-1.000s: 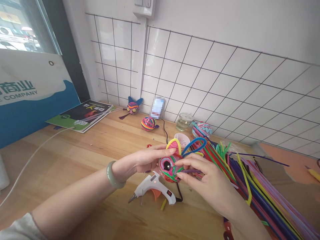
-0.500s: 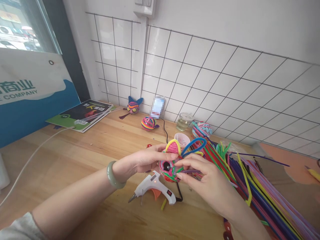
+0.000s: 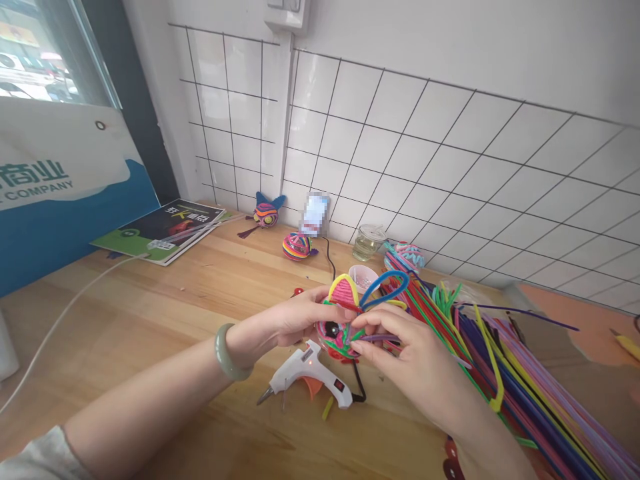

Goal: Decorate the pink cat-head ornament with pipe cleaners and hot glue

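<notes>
Between my hands, above the table, is a pipe-cleaner animal head (image 3: 332, 345) with a dark round eye, a pink ear edged in yellow and a blue loop. My left hand (image 3: 300, 315) is closed around its left side, thumb below the ear. At its front, my right hand (image 3: 393, 337) pinches a purple pipe cleaner (image 3: 381, 338), whose tip lies against the green and pink face. My fingers cover the head's right side. Just below, a white glue gun (image 3: 310, 373) with a small lit light lies on the wood, its nozzle pointing left.
Pipe cleaners (image 3: 530, 393) of many colours spread along the right. Behind the hands stand a pink bowl (image 3: 363, 279), a glass jar (image 3: 369, 243), a phone (image 3: 315, 215) and a striped pipe-cleaner ball (image 3: 296, 247). A blue-eared head (image 3: 267, 212) and a magazine (image 3: 167, 227) lie farther left.
The animal head has tipped slightly, and its ear and blue loop have shifted a little to the left. Both hands keep their hold; the purple pipe cleaner stays at the face.
</notes>
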Tool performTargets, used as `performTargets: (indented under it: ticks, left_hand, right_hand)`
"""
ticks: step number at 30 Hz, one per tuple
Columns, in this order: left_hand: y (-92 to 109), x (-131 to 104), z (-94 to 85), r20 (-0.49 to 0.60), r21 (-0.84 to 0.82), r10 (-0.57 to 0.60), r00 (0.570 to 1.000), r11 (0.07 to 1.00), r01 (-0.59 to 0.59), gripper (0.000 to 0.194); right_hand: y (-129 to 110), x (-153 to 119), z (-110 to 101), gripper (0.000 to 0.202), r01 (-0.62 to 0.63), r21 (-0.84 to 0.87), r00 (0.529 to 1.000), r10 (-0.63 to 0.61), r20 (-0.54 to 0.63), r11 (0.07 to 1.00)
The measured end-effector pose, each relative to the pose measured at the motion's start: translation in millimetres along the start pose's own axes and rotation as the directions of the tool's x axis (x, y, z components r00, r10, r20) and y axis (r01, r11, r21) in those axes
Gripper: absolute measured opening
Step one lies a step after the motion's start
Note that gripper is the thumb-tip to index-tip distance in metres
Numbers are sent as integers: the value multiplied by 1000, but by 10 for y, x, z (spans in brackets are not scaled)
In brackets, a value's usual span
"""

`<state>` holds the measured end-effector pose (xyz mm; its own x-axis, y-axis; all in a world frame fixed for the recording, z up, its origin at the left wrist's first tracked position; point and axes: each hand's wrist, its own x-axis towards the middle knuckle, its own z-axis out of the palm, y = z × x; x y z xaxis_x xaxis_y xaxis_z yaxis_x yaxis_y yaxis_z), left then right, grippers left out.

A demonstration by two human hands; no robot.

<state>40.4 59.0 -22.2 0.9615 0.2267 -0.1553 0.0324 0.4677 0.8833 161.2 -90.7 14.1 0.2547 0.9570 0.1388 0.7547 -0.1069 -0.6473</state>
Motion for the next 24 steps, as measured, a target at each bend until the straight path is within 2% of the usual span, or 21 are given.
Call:
performTargets:
  ticks: [4, 7, 9, 11, 12, 13, 14, 15, 17, 19, 21, 24]
  left_hand:
    - [9, 2, 8, -62, 23, 39, 997, 999, -38, 26]
    - [14, 3, -6, -85, 45, 88, 992, 995, -85, 27]
    - [20, 4, -19, -105, 33, 142, 984, 990, -139, 30]
    - [27, 7, -32, -140, 9, 199, 970, 980, -199, 34]
    - [30, 9, -38, -159, -7, 228, 961, 973, -232, 34]
    - [32, 11, -44, -173, -20, 257, 951, 964, -265, 34]
    - [35, 13, -48, -185, -35, 286, 940, 954, -297, 33]
    - [38, 14, -49, -195, -48, 310, 930, 945, -325, 31]
    - [43, 16, -47, -211, -74, 316, 925, 938, -338, 30]
    - [48, 15, -38, -220, -117, 264, 939, 949, -294, 30]
    - [47, 15, -25, -202, -167, 202, 958, 957, -237, 31]
    - [32, 17, -5, -163, -203, 154, 975, 961, -186, 31]
  right_hand:
    - [6, -3, 11, 6, 9, -47, 999, -12, -53, 999]
    - [2, -5, 5, 10, 124, -143, 978, -145, -152, 982]
    - [-26, -12, -8, 12, 234, -238, 921, -294, -256, 943]
    - [-73, -26, -22, 11, 319, -322, 823, -429, -372, 891]
    - [-97, -35, -27, 9, 339, -350, 779, -469, -416, 873]
    - [-118, -44, -30, 8, 348, -356, 756, -485, -440, 867]
    - [-133, -51, -31, 6, 344, -337, 761, -471, -447, 876]
    - [-141, -56, -31, 7, 326, -296, 787, -431, -442, 898]
    - [-136, -54, -25, 11, 250, -177, 869, -301, -393, 952]
    - [-114, -39, -20, 15, 147, -57, 927, -157, -339, 988]
    - [-89, -16, -16, 18, 35, 63, 955, -15, -295, 997]
    - [-47, 29, -11, 33, -104, 292, 959, 173, -224, 951]
